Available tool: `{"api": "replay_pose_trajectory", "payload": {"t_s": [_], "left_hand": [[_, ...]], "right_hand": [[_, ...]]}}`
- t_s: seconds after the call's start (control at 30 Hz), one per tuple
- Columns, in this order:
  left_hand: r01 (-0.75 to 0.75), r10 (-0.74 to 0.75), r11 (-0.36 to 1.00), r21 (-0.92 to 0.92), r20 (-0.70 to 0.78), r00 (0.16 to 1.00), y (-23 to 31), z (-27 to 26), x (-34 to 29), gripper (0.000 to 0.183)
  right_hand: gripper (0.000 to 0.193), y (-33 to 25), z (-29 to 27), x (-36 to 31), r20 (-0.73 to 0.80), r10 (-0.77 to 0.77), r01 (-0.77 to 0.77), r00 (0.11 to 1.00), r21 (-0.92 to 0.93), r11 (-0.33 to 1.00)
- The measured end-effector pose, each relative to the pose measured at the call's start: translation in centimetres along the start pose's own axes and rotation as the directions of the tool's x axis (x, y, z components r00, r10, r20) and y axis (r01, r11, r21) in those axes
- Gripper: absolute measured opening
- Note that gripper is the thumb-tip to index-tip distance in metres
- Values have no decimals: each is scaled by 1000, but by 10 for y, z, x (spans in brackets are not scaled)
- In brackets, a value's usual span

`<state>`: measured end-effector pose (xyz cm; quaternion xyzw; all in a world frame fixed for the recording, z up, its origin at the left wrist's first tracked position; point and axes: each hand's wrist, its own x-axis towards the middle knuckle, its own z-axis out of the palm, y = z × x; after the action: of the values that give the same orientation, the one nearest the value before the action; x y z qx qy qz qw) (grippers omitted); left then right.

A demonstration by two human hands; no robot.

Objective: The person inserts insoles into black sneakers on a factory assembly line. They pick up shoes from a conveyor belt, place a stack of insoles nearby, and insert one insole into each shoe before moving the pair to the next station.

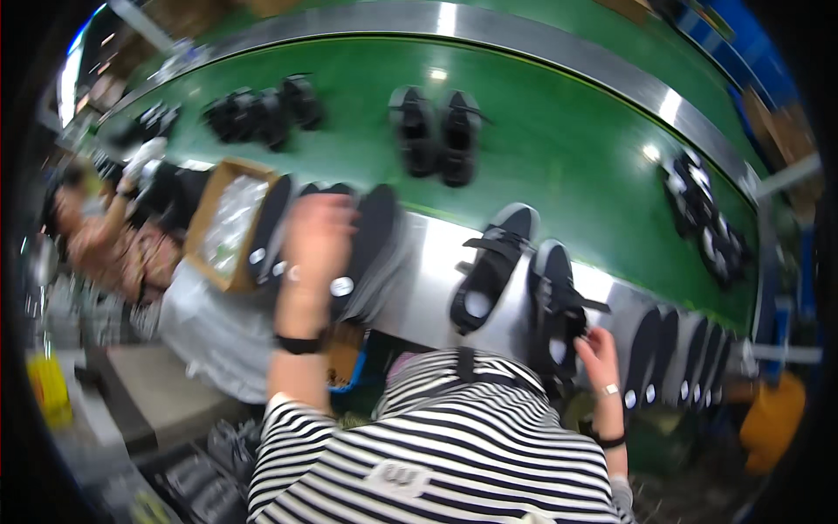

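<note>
My left hand [323,229], smeared by motion, is over a row of dark insoles [377,249] at the left of the metal ledge; whether it grips one cannot be made out. On the ledge in front of me stand two black shoes with grey-edged soles and loose straps, toes pointing away. The left shoe [499,266] has a pale patch inside and no hand on it. At the right shoe [552,293], my right hand [599,356] has its bent fingers closed at the heel-side edge of the opening. Both my wrists wear dark bands.
A green conveyor belt [559,144] carries a pair of shoes [435,135], a cluster [262,113] at the left and more [705,218] at the right. Left stands a cardboard box [209,236] with clear plastic. Further insoles [668,354] line the right. Another person [122,236] works at the left.
</note>
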<state>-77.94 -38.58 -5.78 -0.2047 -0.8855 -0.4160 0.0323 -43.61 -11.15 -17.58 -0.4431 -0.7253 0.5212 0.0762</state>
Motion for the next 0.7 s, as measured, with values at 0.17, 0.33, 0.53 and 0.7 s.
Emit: {"api": "replay_pose_trajectory", "payload": {"t_s": [0.17,0.33,0.53,0.7], "left_hand": [[493,-217,463,736,-445,869,-299,-144,60,61],[149,176,766,625,-427,887,-187,-68,64,64],[-16,277,872,-489,467,840,45,66,-37,33],[-126,384,899,-420,616,687,104,145,-101,60]], "right_hand": [[37,-15,29,7,15,-36,38,999,-104,994],[36,-12,37,-2,-105,-51,39,993,-118,992],[32,-12,-3,-3,-31,-110,108,993,-46,993],[16,12,-93,-2,-482,-239,129,843,-251,959]]}}
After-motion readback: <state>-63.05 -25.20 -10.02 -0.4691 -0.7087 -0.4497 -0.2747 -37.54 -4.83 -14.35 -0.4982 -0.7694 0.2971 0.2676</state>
